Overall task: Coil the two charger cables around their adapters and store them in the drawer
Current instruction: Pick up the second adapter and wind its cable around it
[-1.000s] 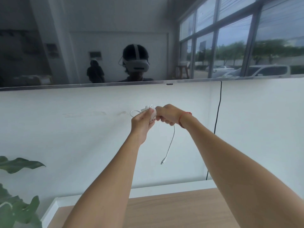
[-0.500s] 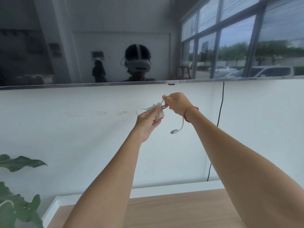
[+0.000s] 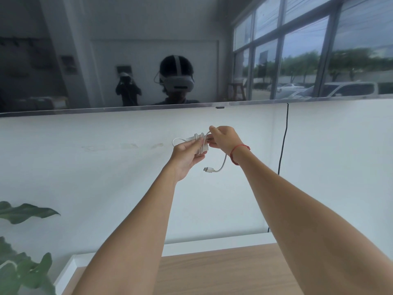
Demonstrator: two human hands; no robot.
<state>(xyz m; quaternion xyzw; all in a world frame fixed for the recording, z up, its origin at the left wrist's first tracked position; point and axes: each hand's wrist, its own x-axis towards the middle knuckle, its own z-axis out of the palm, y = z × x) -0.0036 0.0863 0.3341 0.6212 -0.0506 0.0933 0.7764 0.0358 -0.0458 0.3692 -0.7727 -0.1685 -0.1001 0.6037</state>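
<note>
Your left hand (image 3: 187, 155) grips the white boxy adapter (image 3: 204, 148); your right hand (image 3: 223, 139) pinches its thin white cable (image 3: 223, 166). A short tail at 5 o'clock is left to wind.

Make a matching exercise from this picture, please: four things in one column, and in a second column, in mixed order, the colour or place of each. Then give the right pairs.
Things:
1. adapter
2. connector
3. bracelet
4. wall wire

Descriptions:
A. red, around the right wrist
B. hangs free at the end of the cable
C. white, held in the left hand, cable wound round it
D. black, runs down the wall

Pairs: 1-C, 2-B, 3-A, 4-D
</note>
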